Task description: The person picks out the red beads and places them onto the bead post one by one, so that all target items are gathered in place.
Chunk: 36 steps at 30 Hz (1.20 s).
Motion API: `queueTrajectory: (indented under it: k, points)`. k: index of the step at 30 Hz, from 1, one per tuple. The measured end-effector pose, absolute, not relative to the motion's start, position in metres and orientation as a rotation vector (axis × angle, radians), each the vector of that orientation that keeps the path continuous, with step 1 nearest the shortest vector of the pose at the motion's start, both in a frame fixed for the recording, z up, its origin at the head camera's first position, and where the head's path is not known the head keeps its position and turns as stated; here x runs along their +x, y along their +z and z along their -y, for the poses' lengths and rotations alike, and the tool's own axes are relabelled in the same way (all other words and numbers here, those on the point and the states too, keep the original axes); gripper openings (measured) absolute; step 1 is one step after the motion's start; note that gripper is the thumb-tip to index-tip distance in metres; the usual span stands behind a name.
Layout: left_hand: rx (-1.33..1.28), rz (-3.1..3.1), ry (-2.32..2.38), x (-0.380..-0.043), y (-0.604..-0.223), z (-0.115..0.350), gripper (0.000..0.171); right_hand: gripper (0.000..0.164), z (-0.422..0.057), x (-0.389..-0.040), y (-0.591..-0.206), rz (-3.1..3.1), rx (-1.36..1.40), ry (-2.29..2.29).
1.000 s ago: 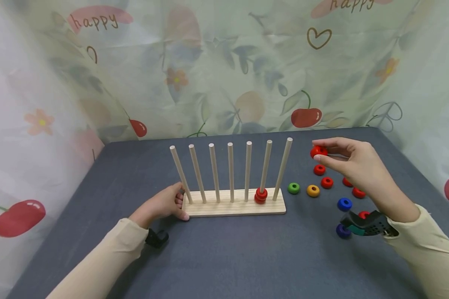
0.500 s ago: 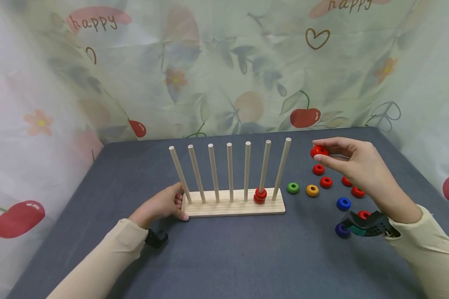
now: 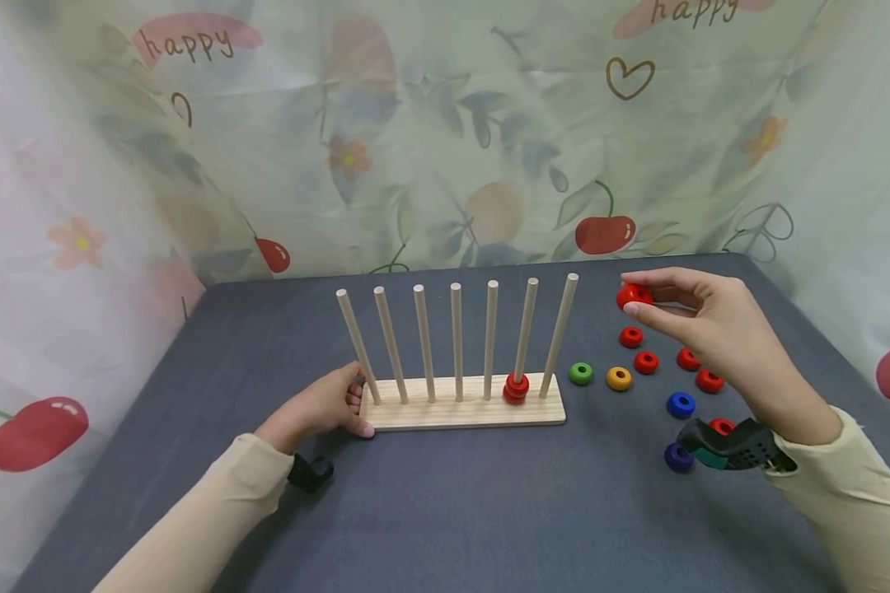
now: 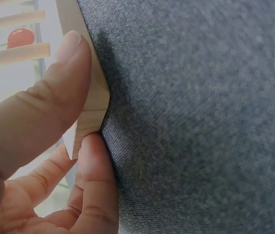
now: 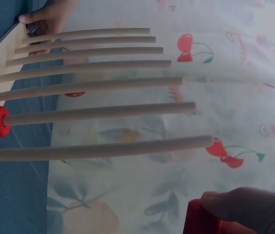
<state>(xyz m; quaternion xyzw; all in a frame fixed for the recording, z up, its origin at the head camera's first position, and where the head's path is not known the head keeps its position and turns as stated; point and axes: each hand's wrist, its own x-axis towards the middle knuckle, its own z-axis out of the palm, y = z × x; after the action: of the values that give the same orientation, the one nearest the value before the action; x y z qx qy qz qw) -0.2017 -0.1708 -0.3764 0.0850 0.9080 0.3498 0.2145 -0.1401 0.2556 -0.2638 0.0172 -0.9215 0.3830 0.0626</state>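
My right hand (image 3: 712, 309) pinches a red ring (image 3: 633, 297) between thumb and fingers, raised above the table to the right of a wooden peg rack. In the right wrist view the held red ring (image 5: 201, 219) shows at the bottom edge, off the end of the nearest peg. The rack's base (image 3: 423, 418) carries a row of several upright pegs. Two stacked red rings (image 3: 516, 389) sit at the foot of the second peg from the right. My left hand (image 3: 326, 403) grips the base's left end; in the left wrist view its thumb (image 4: 69, 83) lies along the wood.
Right of the rack lie a green ring (image 3: 581, 374), a yellow ring (image 3: 619, 379), a bright blue ring (image 3: 681, 404) and a dark blue ring (image 3: 678, 457). Several loose red rings (image 3: 646, 362) are scattered there, some under the right forearm. A patterned curtain (image 3: 445, 148) stands behind the table.
My right hand has risen very slightly with the red ring in it. The left hand and the rack have stayed in place.
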Motion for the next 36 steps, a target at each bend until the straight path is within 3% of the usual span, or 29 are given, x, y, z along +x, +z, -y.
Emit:
queueTrajectory:
  k: [36]
  points:
    - [0.278, -2.529, 0.969, -0.201, -0.375, 0.171, 0.064, 0.036, -0.232, -0.12, -0.245, 2.625, 0.257, 1.271]
